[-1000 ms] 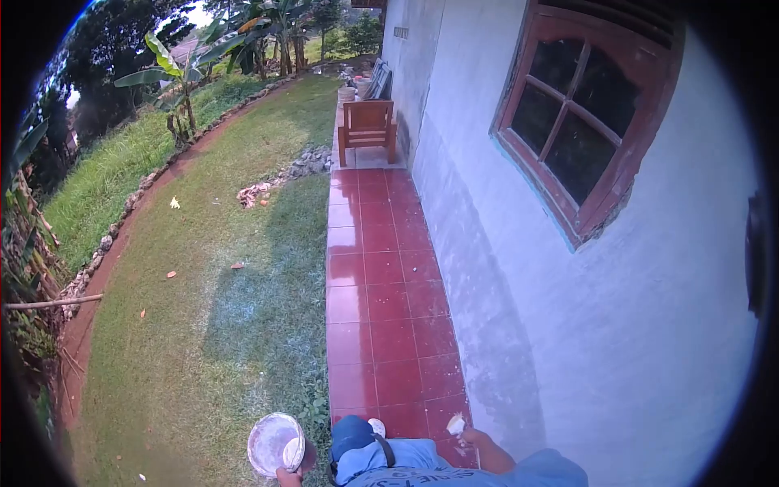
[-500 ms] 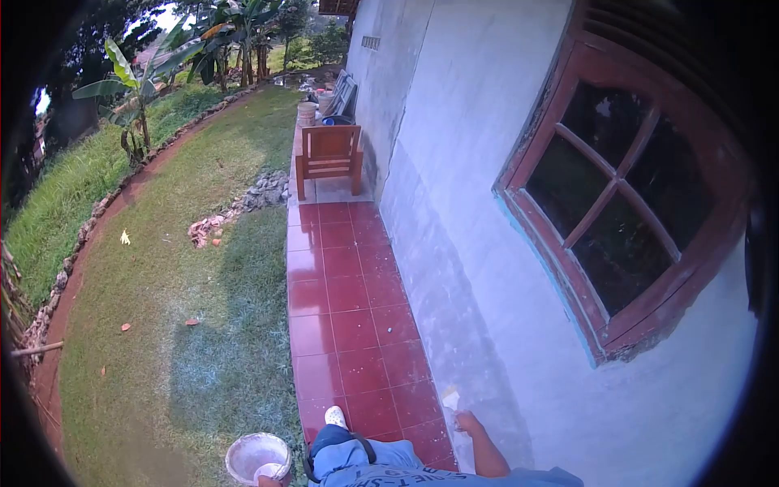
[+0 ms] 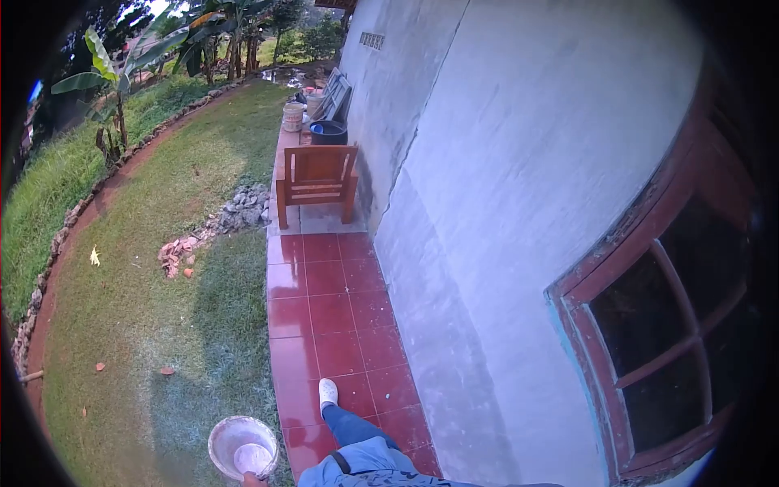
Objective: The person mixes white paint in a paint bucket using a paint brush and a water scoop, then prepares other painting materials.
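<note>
At the bottom left, my left hand [image 3: 253, 480] holds a pale bucket [image 3: 217, 446] by its rim, out over the grass. Whitish material lies in the bottom of the bucket. My right hand is outside the picture, and so is the brush. Beside me rises the white-painted wall [image 3: 519, 187], its lower band greyer than the rest. A red-brown framed window [image 3: 604, 390] sits in the wall at the right. My foot in a white shoe [image 3: 328, 392] stands on the red tiles [image 3: 324, 312].
A wooden chair [image 3: 320, 174] stands at the far end of the tiled walkway. Behind it are a dark tub [image 3: 329, 136], a paint pail [image 3: 292, 118] and leaning frames [image 3: 333, 96]. Grey rubble [image 3: 243, 209] and reddish rubble [image 3: 174, 253] lie on the grass.
My view has moved forward along the walkway, and the chair looks nearer. A leg now reaches further ahead. My right hand and its brush have left the picture; the bucket has shifted slightly left.
</note>
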`<action>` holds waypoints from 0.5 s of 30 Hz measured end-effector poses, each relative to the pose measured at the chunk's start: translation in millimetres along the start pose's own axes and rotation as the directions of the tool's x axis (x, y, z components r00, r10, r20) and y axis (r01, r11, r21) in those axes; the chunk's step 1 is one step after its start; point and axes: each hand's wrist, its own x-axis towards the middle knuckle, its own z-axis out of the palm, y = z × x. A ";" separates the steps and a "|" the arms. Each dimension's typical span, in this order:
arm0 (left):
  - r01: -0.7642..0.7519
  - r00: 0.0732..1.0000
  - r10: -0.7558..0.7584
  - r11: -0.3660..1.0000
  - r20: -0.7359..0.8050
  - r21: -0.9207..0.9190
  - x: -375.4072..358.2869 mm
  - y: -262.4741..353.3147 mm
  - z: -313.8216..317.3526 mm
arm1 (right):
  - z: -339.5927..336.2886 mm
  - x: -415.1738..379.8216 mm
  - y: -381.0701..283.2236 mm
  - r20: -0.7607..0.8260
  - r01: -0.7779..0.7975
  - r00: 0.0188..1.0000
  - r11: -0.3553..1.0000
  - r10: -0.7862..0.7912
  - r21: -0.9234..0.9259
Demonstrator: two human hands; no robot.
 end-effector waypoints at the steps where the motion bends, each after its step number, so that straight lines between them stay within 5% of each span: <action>1: 0.004 1.000 -0.004 1.000 -0.011 0.003 1.5 4.6 33.2 | 17.6 8.8 -48.7 0.013 0.040 0.999 0.999 -0.040 -0.004; 5: 0.031 0.999 -0.032 0.999 -0.035 -0.021 11.2 22.0 146.8 | 74.6 46.8 -291.2 0.033 0.326 0.945 0.943 -0.325 -0.071; 8: 0.047 0.996 -0.052 0.996 -0.074 -0.070 17.8 34.8 205.3 | 120.4 83.5 -508.0 0.074 0.642 0.756 0.714 -0.650 -0.278; 10: 0.062 0.993 -0.071 0.993 -0.094 -0.100 25.4 41.1 238.8 | 163.2 27.7 -648.7 0.046 0.676 0.717 0.677 -0.695 -0.291; 12: 0.077 0.987 -0.098 0.985 -0.130 -0.156 38.1 43.2 259.6 | 207.9 -13.0 -773.8 0.184 0.731 0.665 0.579 -0.724 -0.362; 15: 0.098 0.976 -0.142 0.964 -0.167 -0.246 64.0 49.0 303.3 | 292.2 -81.9 -898.9 0.285 0.844 0.528 0.460 -0.800 -0.275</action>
